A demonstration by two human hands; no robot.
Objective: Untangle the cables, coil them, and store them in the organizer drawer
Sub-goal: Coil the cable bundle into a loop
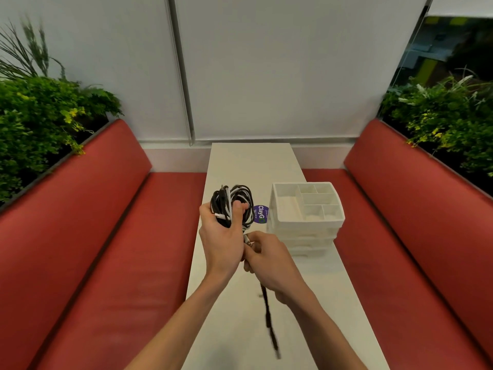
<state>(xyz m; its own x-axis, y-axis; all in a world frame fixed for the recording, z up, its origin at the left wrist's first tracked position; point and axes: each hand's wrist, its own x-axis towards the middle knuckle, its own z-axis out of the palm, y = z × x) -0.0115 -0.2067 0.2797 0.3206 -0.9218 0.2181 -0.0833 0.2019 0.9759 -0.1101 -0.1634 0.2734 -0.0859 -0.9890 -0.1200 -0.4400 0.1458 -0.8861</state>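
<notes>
Left hand (221,236): fingers curled around a tangled bundle of black and white cables (232,204), held above the table (250,161). Right hand (269,260): just beside the left, fingers closed on one black cable (268,313) near its plug (248,240). The cable's free length hangs down below the hand, blurred. Organizer (306,222): white, stands on the table to the right of the bundle, apart from both hands; divided compartments on top. A purple sticker (261,214) lies on the table between bundle and organizer. Red benches (93,236) flank the table.
</notes>
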